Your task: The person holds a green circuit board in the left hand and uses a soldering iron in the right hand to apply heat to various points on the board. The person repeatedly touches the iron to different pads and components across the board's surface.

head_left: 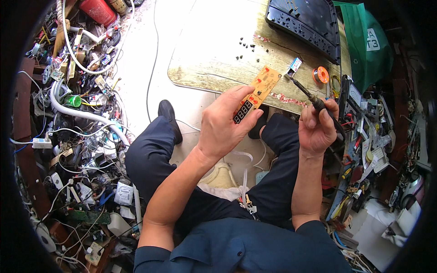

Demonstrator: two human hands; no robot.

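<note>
My left hand (226,122) grips an orange-brown circuit board (268,81) by its near end, above the table's front edge. The board carries a black digit display (242,112), red parts and a small black button. In my right hand (318,127) is a soldering iron (306,92), held by its dark handle, its tip pointing up and left. That tip is close to a small open box (294,67) with a blue and white side, just right of the board's far end. Whether tip and box touch, I cannot tell.
Several tiny black parts (246,44) lie scattered on the wooden table (205,63). A black plastic housing (305,22) sits at the far right, with an orange solder spool (320,74) nearer. A green bag (368,41) hangs beyond. Heaped cables and scrap (86,154) fill the left side; more clutter stands right.
</note>
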